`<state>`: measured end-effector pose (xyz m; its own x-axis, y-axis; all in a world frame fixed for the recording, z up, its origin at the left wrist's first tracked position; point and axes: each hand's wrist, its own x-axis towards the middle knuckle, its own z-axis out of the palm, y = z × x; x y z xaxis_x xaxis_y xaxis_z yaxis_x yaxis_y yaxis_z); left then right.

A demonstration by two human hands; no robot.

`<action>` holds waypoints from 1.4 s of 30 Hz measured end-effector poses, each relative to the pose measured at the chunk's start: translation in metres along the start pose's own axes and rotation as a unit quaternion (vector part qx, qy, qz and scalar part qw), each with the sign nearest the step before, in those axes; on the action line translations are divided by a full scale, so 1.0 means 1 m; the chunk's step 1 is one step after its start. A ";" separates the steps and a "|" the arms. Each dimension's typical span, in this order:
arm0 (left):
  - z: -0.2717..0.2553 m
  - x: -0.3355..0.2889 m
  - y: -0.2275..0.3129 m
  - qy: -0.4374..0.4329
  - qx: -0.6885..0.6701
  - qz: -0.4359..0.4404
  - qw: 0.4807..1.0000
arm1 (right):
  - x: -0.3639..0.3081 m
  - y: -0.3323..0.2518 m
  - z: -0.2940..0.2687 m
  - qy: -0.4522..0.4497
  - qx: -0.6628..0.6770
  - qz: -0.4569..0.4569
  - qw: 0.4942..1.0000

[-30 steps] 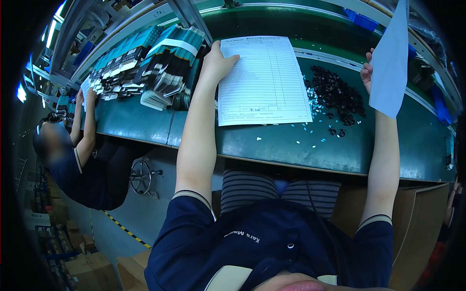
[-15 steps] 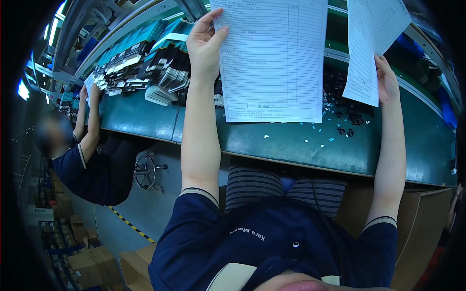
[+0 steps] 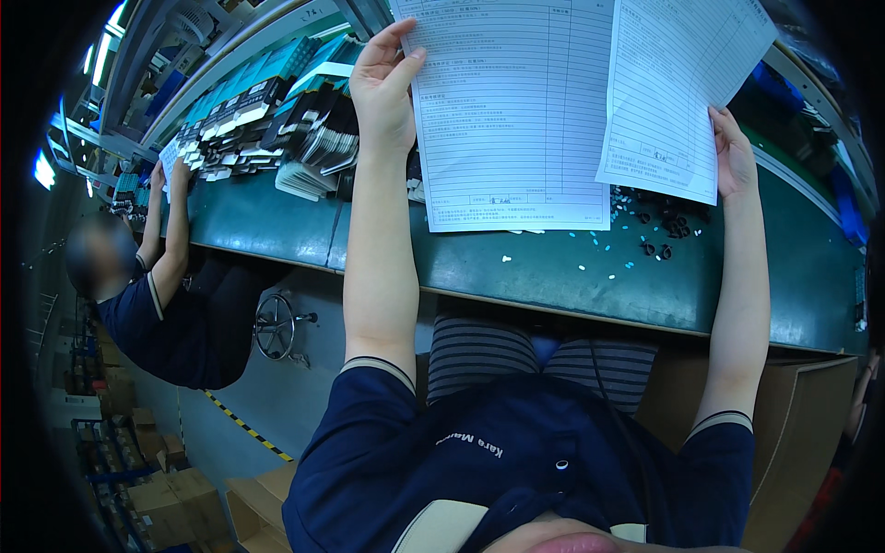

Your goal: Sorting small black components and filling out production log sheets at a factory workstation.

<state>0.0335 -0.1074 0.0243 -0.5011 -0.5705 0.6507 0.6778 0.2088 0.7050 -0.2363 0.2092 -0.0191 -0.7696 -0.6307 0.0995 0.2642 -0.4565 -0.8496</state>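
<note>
“Above the smooth, dark green table (image 3: pixel 645 300), where were the papers?”

“A flat white lined paper form (image 3: pixel 507 129) hung on the left, and a tilted white paper form (image 3: pixel 664 101) on the right, its left edge lapping in front of the other.”

“Why held by the margins?”

“Perhaps to leave the print uncovered. The left hand (image 3: pixel 381 92) had a narrow grip, pinching the first at its upper left edge; the right hand (image 3: pixel 733 157) pinched the second low on its right edge. Fingertips behind the paper I couldn't make out.”

“And underneath?”

“Small black rings (image 3: pixel 678 224) and white and pale blue bits (image 3: pixel 582 268) lay loose, partly hidden. Stacked teal, black and white flat packaging (image 3: pixel 244 106) sat beyond the left hand, perhaps to spare working room.”

“The arms?”

“Both bare forearms (image 3: pixel 380 258) reached forward across the table's near edge, well apart and nearly parallel.”
</note>
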 end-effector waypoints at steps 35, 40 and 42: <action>-0.003 0.003 0.002 0.042 0.006 -0.030 0.999 | -0.005 0.005 0.016 0.043 -0.147 0.018 0.988; -0.003 0.002 0.001 0.046 0.005 -0.035 0.998 | -0.005 0.004 0.016 0.044 -0.153 0.019 0.987; -0.004 0.002 0.001 0.048 0.010 -0.037 0.998 | -0.005 0.004 0.015 0.040 -0.151 0.018 0.988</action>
<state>0.0352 -0.1112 0.0253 -0.4951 -0.6579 0.5675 0.6296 0.1785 0.7562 -0.2222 0.2009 -0.0152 -0.8095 -0.5861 0.0353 0.1167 -0.2196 -0.9686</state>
